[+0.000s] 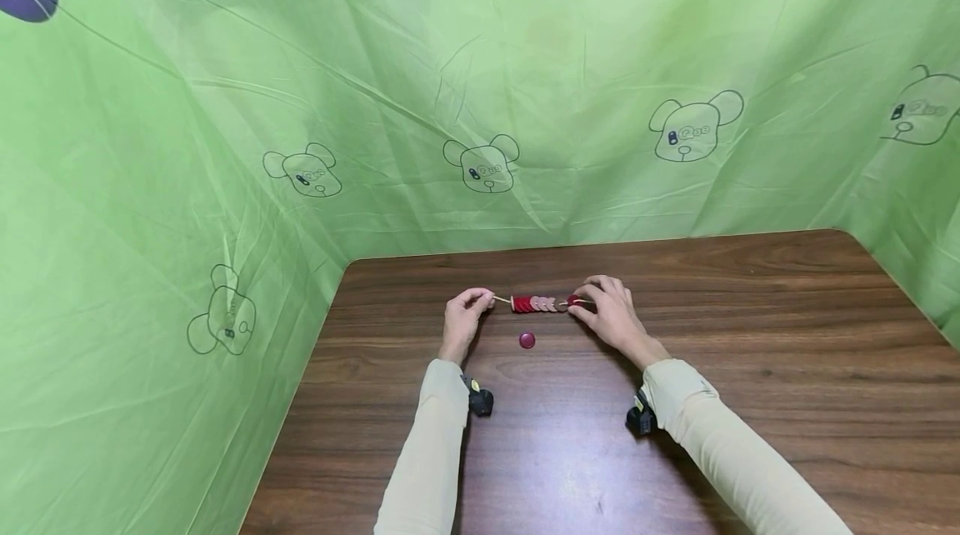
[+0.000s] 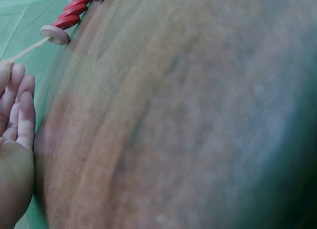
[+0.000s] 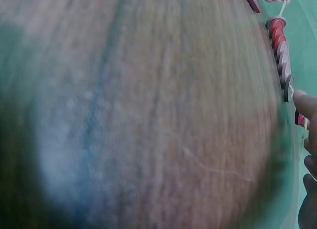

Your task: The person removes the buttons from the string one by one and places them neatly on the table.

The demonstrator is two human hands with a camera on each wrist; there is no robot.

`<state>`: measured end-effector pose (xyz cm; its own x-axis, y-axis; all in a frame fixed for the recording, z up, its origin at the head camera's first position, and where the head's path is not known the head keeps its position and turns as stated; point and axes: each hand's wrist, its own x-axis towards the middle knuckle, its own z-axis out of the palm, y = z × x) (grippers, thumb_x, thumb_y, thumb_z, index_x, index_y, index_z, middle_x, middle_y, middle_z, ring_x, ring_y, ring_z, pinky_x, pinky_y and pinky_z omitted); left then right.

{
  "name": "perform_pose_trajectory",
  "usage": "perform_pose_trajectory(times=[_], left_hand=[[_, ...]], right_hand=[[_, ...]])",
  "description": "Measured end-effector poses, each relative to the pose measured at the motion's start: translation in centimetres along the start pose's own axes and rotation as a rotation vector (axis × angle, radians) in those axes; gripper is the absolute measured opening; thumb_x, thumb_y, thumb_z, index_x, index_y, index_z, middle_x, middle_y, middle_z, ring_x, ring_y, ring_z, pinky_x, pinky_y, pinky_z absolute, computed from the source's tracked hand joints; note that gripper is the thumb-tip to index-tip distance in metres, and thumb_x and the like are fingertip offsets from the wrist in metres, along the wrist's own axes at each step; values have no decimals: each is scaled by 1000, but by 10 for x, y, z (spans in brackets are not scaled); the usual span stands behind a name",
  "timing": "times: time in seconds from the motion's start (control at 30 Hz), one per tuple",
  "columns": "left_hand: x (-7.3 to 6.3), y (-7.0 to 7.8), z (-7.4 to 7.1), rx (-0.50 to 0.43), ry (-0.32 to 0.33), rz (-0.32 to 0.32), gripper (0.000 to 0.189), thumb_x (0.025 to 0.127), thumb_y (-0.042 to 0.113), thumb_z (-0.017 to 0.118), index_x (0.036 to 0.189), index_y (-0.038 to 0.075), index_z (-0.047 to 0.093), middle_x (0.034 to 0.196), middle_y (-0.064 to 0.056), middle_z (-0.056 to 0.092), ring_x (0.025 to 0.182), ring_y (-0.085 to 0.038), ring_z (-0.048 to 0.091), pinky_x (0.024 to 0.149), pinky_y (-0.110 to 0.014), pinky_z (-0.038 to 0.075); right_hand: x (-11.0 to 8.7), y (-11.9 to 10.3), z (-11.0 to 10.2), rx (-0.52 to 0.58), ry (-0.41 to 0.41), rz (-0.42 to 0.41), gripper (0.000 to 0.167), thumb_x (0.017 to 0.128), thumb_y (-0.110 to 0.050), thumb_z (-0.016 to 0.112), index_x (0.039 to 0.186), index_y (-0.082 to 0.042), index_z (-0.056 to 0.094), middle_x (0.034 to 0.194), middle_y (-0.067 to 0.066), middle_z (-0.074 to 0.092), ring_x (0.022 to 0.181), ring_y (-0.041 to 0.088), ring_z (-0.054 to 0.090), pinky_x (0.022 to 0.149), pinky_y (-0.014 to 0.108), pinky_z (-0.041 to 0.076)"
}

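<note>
Near the back of the table, a cord [image 2: 30, 50] carries a row of round button-like discs [image 1: 534, 304], red, pale pink and dark. My left hand [image 1: 461, 322] pinches the cord's left end between thumb and fingertips, a short way from the outermost pale disc [image 2: 55, 34]. At the other end, my right hand [image 1: 618, 320] pinches a dark red disc [image 1: 573, 300] with the cord beside it. That disc is partly hidden by the thumb in the right wrist view. One loose maroon disc [image 1: 527, 340] lies on the table between the hands, nearer to me than the row.
The brown wood-grain table [image 1: 787, 335] stretches out to the right and toward me. Green fabric [image 1: 570, 102] with printed bear heads hangs behind its back edge and along both sides. A black wrist device [image 1: 481, 400] sits at the left sleeve, another [image 1: 640, 418] at the right.
</note>
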<state>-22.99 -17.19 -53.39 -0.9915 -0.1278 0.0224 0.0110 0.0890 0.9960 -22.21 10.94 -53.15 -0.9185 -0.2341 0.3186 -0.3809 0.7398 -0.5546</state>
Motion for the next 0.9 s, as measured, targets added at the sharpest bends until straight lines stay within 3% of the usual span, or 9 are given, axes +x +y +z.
perform_pose_trajectory(times=[0.23, 0.57, 0.9], left_hand=[[-10, 21, -1, 11, -29, -7, 23, 91, 6, 63, 104, -12, 66, 99, -36, 64, 95, -44, 63, 90, -53, 51], [1, -2, 0, 11, 13, -13, 21, 88, 15, 69, 99, -3, 71, 91, -24, 71, 86, -28, 69, 80, -35, 56], [-13, 22, 0, 22, -16, 15, 22, 90, 7, 65, 103, -11, 67, 94, -32, 67, 94, -44, 64, 86, -47, 54]], right_hand=[[0, 5, -2, 11, 21, 0, 32, 83, -32, 74, 106, -10, 68, 122, 14, 56, 116, 36, 43, 93, 49, 33], [-2, 16, -6, 5, 53, 2, 31, 82, -31, 75, 105, -12, 69, 121, 13, 57, 113, 35, 45, 90, 49, 35], [-5, 19, -14, 1, 49, 18, 32, 82, -31, 75, 105, -10, 68, 122, 15, 56, 114, 36, 45, 93, 50, 34]])
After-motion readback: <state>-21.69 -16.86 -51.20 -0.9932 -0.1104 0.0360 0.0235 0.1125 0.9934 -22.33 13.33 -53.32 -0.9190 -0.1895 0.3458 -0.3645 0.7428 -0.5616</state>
